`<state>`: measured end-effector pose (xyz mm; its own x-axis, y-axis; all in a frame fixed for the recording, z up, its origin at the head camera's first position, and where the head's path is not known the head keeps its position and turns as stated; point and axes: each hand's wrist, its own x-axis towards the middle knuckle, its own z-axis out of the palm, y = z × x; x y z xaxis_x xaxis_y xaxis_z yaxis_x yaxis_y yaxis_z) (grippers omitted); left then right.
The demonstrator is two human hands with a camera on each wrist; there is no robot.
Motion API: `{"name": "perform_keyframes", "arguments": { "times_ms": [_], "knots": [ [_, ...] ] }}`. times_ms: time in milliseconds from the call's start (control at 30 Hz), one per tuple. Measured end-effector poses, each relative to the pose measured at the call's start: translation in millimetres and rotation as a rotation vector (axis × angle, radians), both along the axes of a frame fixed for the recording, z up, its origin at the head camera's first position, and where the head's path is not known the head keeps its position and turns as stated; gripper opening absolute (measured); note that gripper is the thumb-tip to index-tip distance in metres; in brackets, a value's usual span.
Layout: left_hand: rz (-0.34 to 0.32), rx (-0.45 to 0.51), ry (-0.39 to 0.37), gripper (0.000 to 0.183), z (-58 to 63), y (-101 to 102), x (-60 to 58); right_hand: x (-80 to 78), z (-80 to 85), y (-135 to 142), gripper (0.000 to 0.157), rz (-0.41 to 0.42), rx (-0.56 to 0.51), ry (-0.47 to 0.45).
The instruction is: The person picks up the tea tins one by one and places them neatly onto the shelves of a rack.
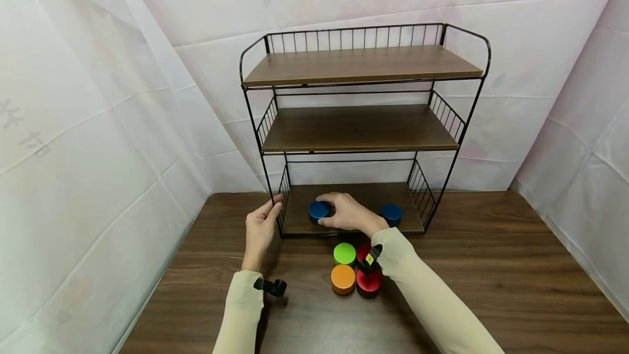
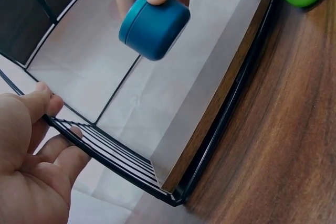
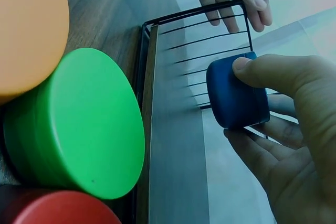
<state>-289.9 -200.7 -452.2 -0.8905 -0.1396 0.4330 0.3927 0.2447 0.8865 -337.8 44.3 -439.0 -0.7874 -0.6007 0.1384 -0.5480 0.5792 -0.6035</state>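
My right hand (image 1: 350, 213) holds a small round blue jar (image 1: 318, 211) between thumb and fingers, over the left part of the bottom shelf (image 1: 363, 193). Seen from the left wrist, this blue jar (image 2: 156, 27) is tilted, with a lid seam near one end. My left hand (image 1: 260, 231) grips the black wire upright on the left side of a three-tier shelf rack (image 1: 356, 141), thumb and fingers about the rod. Another blue jar (image 1: 391, 213) sits at the right of the bottom shelf, partly behind my right wrist.
In front of the rack stand a green jar (image 1: 344, 254), an orange jar (image 1: 343, 279) and two red jars (image 1: 368, 284), one partly hidden by the right wrist camera. All are on the wooden table (image 1: 491, 266). White cloth (image 1: 123, 97) hangs behind and at the sides.
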Motion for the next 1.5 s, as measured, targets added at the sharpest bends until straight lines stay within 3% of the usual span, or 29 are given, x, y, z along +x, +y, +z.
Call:
{"name": "perform_keyframes", "arguments": {
  "times_ms": [533,833,1500],
  "knots": [
    [0.023,-0.027,0.041,0.026,0.5,2,0.1,-14.0,-10.3,-10,0.061,0.010,-0.003,-0.034],
    [0.012,-0.009,0.024,0.026,1.0,2,0.7,-17.6,-13.6,-16,0.060,-0.003,0.060,-0.033],
    [-0.002,-0.017,-0.028,0.027,1.6,1,2.8,-16.6,-26.1,-20,0.060,0.001,0.075,-0.053]
  ]
}}
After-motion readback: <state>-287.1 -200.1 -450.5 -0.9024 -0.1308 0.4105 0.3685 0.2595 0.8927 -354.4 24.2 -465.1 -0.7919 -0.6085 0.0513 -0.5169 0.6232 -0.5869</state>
